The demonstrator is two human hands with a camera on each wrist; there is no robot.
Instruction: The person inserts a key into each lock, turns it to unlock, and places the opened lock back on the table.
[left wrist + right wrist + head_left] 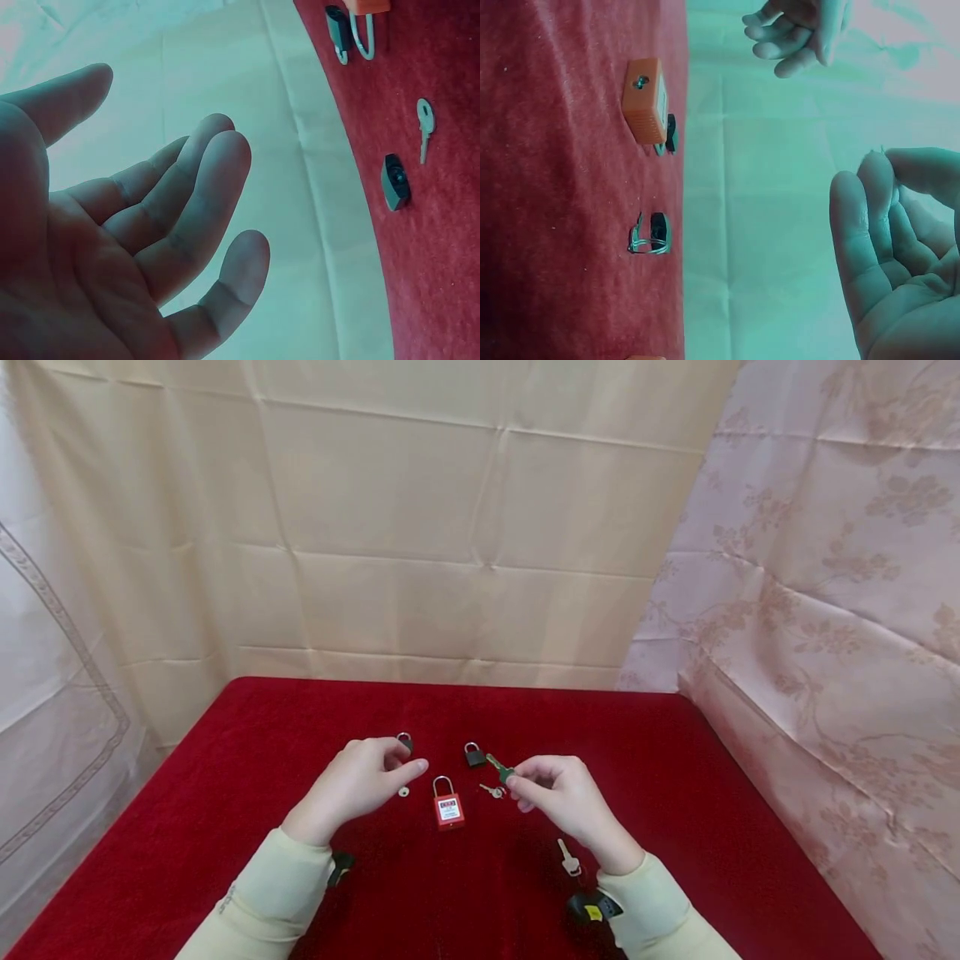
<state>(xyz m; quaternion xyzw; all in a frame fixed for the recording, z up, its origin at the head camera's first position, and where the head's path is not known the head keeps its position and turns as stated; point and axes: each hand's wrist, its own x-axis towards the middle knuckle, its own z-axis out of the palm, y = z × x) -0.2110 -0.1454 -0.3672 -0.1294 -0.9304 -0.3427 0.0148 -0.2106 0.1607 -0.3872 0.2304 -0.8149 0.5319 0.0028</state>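
Observation:
My right hand point(562, 793) pinches a green-headed key point(504, 772) between thumb and fingers, its blade pointing up and left. In the right wrist view the fingertips mostly hide this key. With relaxed fingers and nothing in its grasp, my left hand point(360, 783) hovers over the left side. A dark padlock point(405, 741) shows just beyond its fingertips, and a small key point(403, 792) peeks out under its thumb. Between the hands stands a red padlock point(449, 810) with a white label, shackle away from me. Another dark padlock point(475, 756) lies behind it.
Small keys point(492, 791) lie beside the red padlock. Nearer me on the right is a larger silver key point(569, 860), with a black object bearing a yellow label point(594, 907) by the sleeve. Red cloth point(525, 710) covers the table; curtains point(450, 527) hang behind.

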